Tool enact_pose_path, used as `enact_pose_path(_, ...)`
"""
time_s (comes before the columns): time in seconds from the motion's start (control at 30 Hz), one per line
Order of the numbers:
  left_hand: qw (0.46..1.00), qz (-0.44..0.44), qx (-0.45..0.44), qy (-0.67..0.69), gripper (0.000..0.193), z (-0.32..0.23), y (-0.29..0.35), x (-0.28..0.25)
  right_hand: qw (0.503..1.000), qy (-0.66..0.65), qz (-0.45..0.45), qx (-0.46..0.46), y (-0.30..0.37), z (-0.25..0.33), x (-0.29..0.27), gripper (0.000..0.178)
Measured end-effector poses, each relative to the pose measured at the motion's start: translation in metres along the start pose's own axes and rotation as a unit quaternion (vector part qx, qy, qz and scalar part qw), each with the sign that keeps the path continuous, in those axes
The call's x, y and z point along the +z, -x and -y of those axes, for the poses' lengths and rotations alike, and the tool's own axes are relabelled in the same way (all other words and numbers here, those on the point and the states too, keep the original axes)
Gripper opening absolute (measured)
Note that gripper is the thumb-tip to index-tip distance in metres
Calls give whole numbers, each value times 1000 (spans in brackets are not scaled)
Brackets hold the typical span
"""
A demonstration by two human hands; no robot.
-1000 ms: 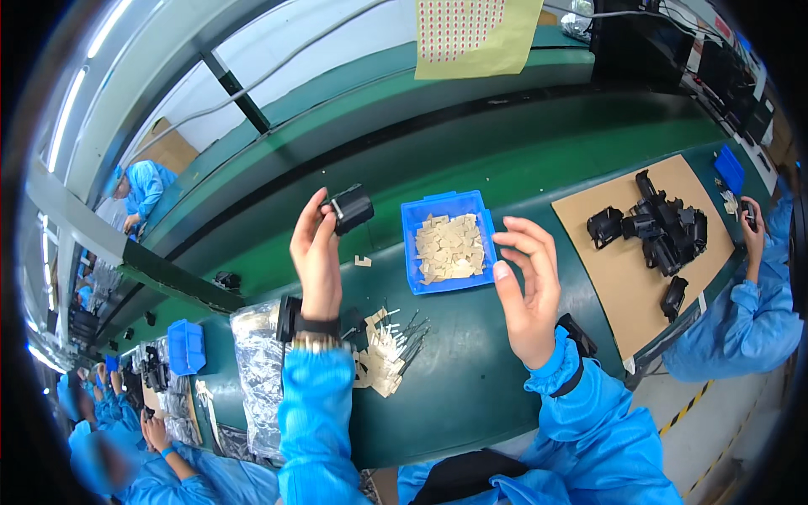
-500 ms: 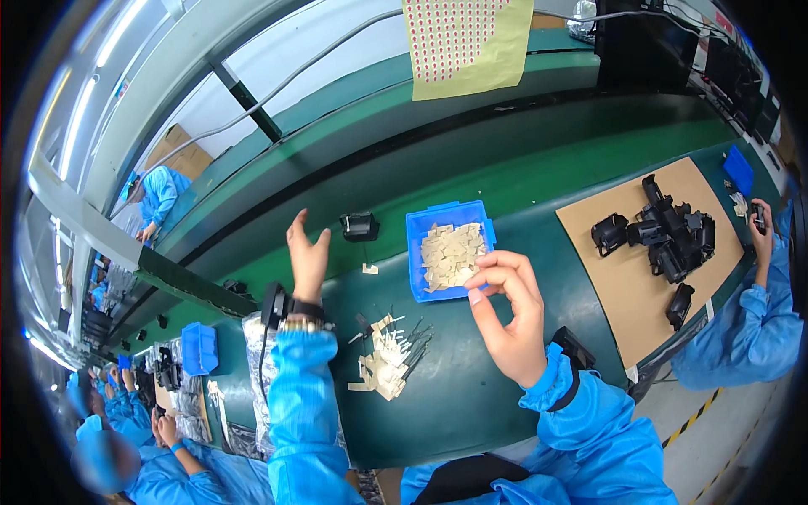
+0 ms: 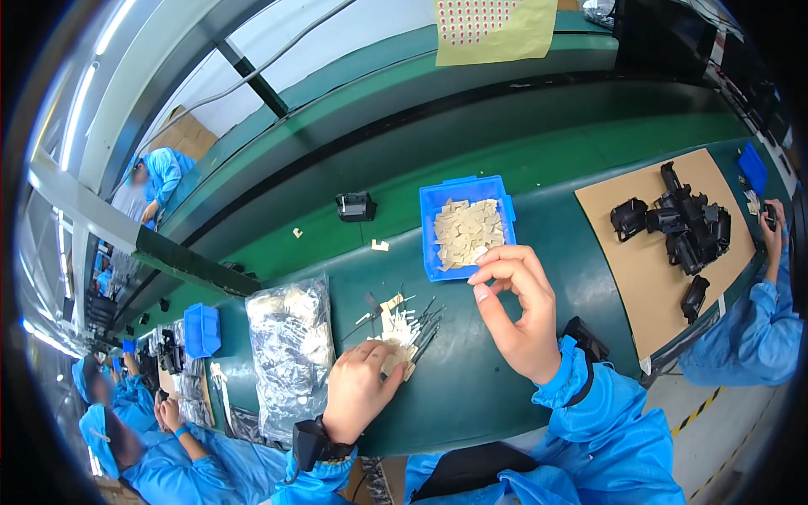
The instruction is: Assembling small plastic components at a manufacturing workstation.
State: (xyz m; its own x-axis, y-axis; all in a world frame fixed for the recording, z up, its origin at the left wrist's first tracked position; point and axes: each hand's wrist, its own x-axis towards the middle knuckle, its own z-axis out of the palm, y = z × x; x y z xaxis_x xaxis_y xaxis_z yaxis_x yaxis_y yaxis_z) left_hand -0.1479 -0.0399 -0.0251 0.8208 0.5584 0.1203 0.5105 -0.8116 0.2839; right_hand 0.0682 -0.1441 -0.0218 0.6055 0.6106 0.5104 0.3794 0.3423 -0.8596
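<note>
Over the near edge of a pile of small cream pieces and thin black strips [image 3: 404, 328], my left hand [image 3: 362, 389] has its fingers bent down and its thumb apart; the pile partly hides the fingertips. My right hand [image 3: 523, 316] is raised at the near right corner of a blue bin [image 3: 431, 210]. Its thumb and index finger come together in a pinch, and whatever lies between them is too small to make out. Flat beige pieces [image 3: 468, 231] heap inside the bin. A black plastic housing [image 3: 581, 338] lies by my right wrist.
A clear bag of pale parts [image 3: 290, 358] lies left of the pile. Across the table, a black housing [image 3: 356, 206] and two small cream pieces [image 3: 380, 245] lie on green. Black housings [image 3: 686, 220] cover part of a brown board [image 3: 627, 278]. Co-workers in blue sit both sides.
My left hand has come back from the far side, down to the pile. A small cream piece now shows near where it was. The right hand keeps its pinch beside the bin.
</note>
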Motion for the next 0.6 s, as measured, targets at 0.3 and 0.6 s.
enact_pose_path(0.3,1000,-30,4,-2,20,-1,1,13,1000,-4,5,7,1,0,1,15)
enact_pose_path(0.6,999,-9,-32,-34,23,-9,-6,12,1000,-13,6,9,1,-2,2,15)
